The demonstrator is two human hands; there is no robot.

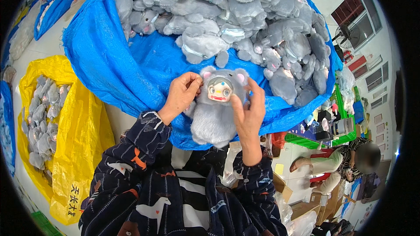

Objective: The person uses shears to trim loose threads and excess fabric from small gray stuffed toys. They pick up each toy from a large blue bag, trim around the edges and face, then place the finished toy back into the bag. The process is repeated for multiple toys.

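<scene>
A grey plush doll (213,120) with a painted face and pink-lined round ears is held upright in front of me, its face toward me. My left hand (181,95) pinches its fur at the side of the head, thumb and forefinger together. On the other side my right hand (250,116) grips the head, the thumb beside the cheek and the fingers behind the ear. Just beyond the doll spreads a blue woven sheet (148,70), bearing a large heap of similar grey plush dolls (197,26).
A yellow woven sack (83,140) with smaller grey plush pieces (46,122) stands on the floor at left. Green crates (345,137) sit at right beside a table with tools. Another person (337,161) sits beyond them. Open cardboard boxes (306,209) lie at lower right.
</scene>
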